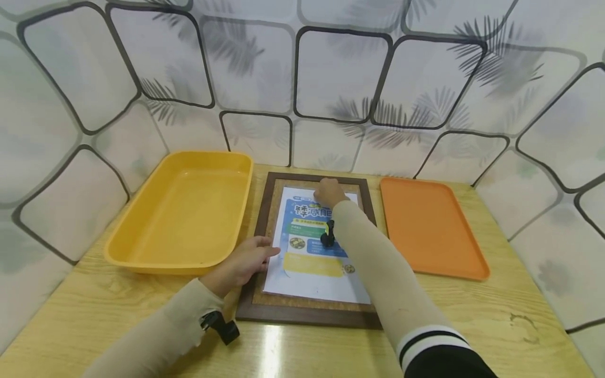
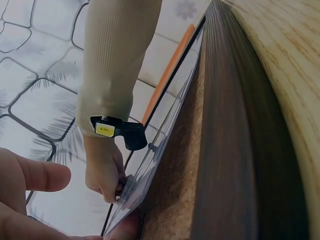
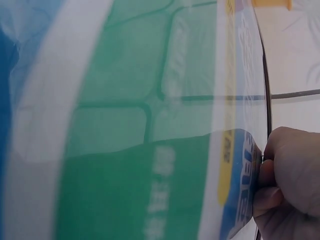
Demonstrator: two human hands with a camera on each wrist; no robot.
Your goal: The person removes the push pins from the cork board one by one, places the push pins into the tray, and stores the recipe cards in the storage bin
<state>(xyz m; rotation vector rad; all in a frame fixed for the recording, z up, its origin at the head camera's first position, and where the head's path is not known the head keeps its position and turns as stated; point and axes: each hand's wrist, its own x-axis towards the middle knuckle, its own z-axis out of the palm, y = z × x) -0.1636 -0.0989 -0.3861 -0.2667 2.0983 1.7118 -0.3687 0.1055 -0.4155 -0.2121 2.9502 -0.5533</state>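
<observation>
A laminated poster [image 1: 307, 262] in blue, green and yellow lies on a cork board with a dark wooden frame [image 1: 302, 315]. My right hand [image 1: 331, 191] is at the poster's upper part, its fingers curled and the fingertips down at the surface. In the right wrist view that hand [image 3: 295, 185] pinches a small pin-like thing, mostly hidden by the fingers. My left hand [image 1: 248, 257] rests at the poster's left edge, fingers relaxed and thumb reaching over the sheet. The left thumb [image 2: 47, 175] stands straight in the left wrist view, above the sheet's edge.
To the left of the board stands a deep yellow tray [image 1: 177, 262], close to my left hand. A flat orange tray [image 1: 430, 231] lies on the right. All are on a wooden table [image 1: 515, 310], with patterned cloth walls [image 1: 340, 73] behind and at the sides.
</observation>
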